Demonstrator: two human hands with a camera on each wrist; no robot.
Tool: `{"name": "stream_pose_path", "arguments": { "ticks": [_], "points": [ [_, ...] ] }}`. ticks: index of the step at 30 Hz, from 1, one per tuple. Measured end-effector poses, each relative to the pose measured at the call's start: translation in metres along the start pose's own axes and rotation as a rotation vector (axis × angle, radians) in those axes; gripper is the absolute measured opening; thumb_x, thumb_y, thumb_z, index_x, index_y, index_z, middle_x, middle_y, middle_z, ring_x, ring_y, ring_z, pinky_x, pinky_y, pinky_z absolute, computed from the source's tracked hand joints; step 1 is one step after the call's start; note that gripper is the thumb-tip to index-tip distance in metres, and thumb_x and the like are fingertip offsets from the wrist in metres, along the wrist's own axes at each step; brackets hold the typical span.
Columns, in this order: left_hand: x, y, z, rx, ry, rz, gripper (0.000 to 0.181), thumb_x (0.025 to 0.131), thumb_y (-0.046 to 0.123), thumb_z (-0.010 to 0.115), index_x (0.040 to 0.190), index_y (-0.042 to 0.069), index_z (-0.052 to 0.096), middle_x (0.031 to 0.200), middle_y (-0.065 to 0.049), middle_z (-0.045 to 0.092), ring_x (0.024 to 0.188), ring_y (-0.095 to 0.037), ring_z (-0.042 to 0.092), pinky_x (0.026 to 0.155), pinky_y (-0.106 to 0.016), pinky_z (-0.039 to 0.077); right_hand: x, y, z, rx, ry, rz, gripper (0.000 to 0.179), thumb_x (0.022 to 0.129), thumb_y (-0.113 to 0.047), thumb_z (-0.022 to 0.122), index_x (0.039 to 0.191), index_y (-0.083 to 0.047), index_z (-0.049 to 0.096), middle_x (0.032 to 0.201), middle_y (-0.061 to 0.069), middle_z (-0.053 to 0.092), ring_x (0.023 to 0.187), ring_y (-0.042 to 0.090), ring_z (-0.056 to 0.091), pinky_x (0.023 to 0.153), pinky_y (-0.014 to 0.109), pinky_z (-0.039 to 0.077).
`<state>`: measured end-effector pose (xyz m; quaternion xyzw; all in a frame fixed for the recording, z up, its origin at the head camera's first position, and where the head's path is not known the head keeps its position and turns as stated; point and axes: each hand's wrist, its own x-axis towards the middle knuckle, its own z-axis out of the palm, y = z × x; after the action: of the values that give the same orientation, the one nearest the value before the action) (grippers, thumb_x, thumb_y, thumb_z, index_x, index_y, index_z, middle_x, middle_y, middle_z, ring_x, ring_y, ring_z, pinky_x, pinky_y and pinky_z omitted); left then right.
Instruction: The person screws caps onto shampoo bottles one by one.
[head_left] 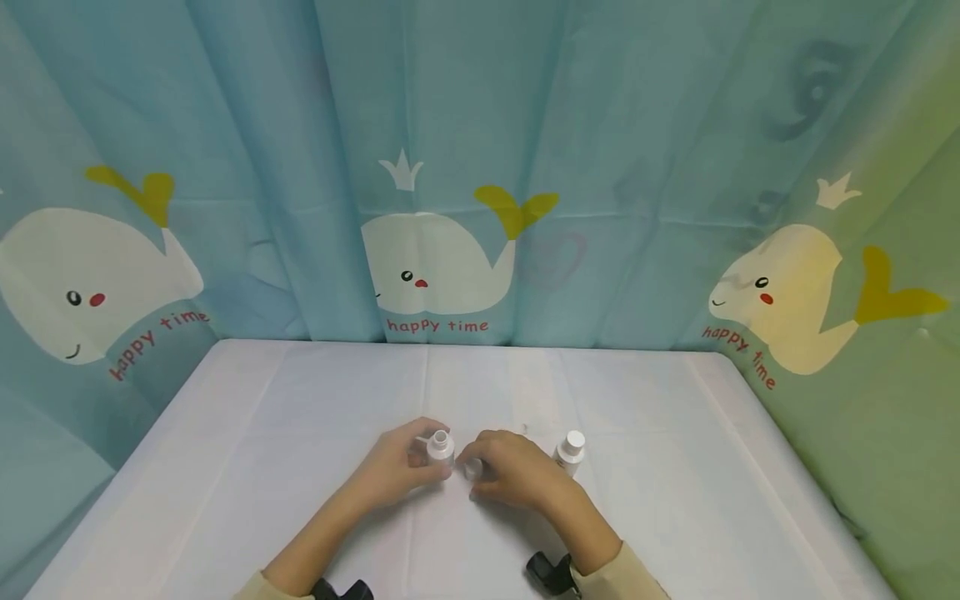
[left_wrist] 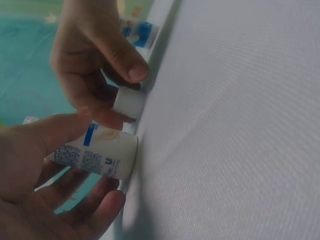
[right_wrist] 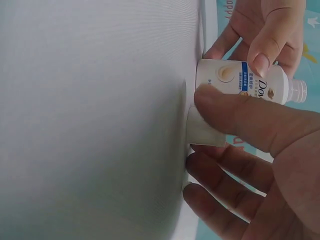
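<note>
My left hand holds a small white Dove bottle upright on the table, thumb on one side and fingers on the other. Its threaded neck is bare at the top. Close beside it, my right hand pinches a short white cap between thumb and fingers, low at the tabletop. In the right wrist view the cap sits right by the bottle's base, and the right thumb overlaps the bottle's lower label.
A second white bottle, with its cap on and a blue patch on its label, stands just right of my right hand. The white-covered table reaches back to a blue-green curtain printed with whales.
</note>
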<state>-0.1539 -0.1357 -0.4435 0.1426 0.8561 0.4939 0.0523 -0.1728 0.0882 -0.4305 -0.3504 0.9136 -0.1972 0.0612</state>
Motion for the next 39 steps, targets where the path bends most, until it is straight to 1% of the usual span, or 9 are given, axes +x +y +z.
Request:
{"name": "stream_pose_path", "arguments": {
  "ticks": [4,8,14,18,21,24,30,34,39],
  "points": [
    [0.000,0.001,0.001,0.002,0.016,-0.026,0.046,0.079,0.023,0.084,0.118,0.015,0.060,0.114,-0.003,0.068,0.096,-0.020,0.068,0.081,-0.039,0.057,-0.001,0.001,-0.001,0.010,0.016,-0.002,0.029,0.076,-0.010,0.082,0.101,-0.023,0.075,0.090,-0.014,0.064,0.083,0.001,0.056,0.078,0.024,0.051],
    [0.001,0.002,0.003,0.005,0.024,-0.033,0.045,0.079,0.025,0.084,0.116,0.015,0.059,0.114,-0.004,0.069,0.098,-0.022,0.070,0.082,-0.041,0.057,-0.004,0.003,-0.005,0.021,0.056,-0.025,0.028,0.076,-0.006,0.079,0.098,-0.022,0.076,0.089,-0.014,0.065,0.080,0.002,0.057,0.077,0.024,0.050],
    [0.007,0.007,0.003,-0.022,0.045,0.000,0.042,0.081,0.024,0.083,0.116,0.015,0.061,0.114,-0.003,0.069,0.101,-0.022,0.070,0.088,-0.038,0.056,-0.011,0.006,-0.020,0.032,0.126,-0.072,0.026,0.079,-0.002,0.074,0.100,-0.016,0.075,0.096,-0.010,0.068,0.082,0.006,0.059,0.075,0.024,0.050],
    [0.010,0.016,0.000,-0.060,0.059,0.014,0.042,0.081,0.023,0.083,0.118,0.018,0.062,0.118,-0.001,0.068,0.108,-0.026,0.068,0.091,-0.039,0.056,-0.018,0.002,-0.034,0.078,0.151,-0.078,0.022,0.083,-0.006,0.075,0.104,-0.014,0.073,0.098,-0.008,0.068,0.083,0.007,0.060,0.074,0.022,0.053],
    [0.011,0.024,-0.003,-0.109,0.047,0.019,0.045,0.082,0.023,0.083,0.121,0.020,0.062,0.121,-0.001,0.066,0.109,-0.024,0.067,0.093,-0.039,0.055,-0.023,0.000,-0.044,0.141,0.182,-0.091,0.022,0.085,-0.009,0.076,0.107,-0.013,0.072,0.099,-0.007,0.069,0.085,0.006,0.062,0.074,0.024,0.055],
    [0.012,0.032,-0.007,-0.136,0.037,0.025,0.048,0.081,0.024,0.084,0.124,0.022,0.061,0.123,0.000,0.065,0.108,-0.022,0.067,0.093,-0.039,0.056,-0.029,0.001,-0.054,0.186,0.243,-0.121,0.024,0.084,-0.008,0.077,0.106,-0.015,0.071,0.101,-0.007,0.069,0.086,0.007,0.063,0.073,0.026,0.056],
    [0.011,0.041,-0.009,-0.110,0.040,0.006,0.048,0.079,0.028,0.085,0.121,0.022,0.061,0.119,0.003,0.065,0.104,-0.020,0.064,0.089,-0.039,0.056,-0.038,0.003,-0.069,0.241,0.340,-0.181,0.025,0.084,-0.007,0.078,0.105,-0.016,0.070,0.103,-0.006,0.070,0.086,0.005,0.063,0.074,0.026,0.057],
    [0.008,0.044,-0.007,-0.097,0.013,0.012,0.043,0.080,0.032,0.084,0.116,0.024,0.063,0.113,0.005,0.066,0.103,-0.021,0.063,0.087,-0.036,0.055,-0.043,0.004,-0.072,0.281,0.367,-0.180,0.023,0.085,-0.012,0.078,0.106,-0.018,0.070,0.102,-0.009,0.070,0.086,0.004,0.063,0.074,0.025,0.057],
    [0.004,0.048,-0.005,-0.101,-0.014,0.047,0.040,0.081,0.032,0.083,0.115,0.023,0.064,0.110,0.005,0.067,0.102,-0.024,0.062,0.092,-0.042,0.054,-0.044,0.004,-0.073,0.326,0.373,-0.202,0.024,0.085,-0.009,0.078,0.104,-0.020,0.068,0.104,-0.012,0.068,0.086,0.005,0.064,0.074,0.024,0.057]
  ]
}}
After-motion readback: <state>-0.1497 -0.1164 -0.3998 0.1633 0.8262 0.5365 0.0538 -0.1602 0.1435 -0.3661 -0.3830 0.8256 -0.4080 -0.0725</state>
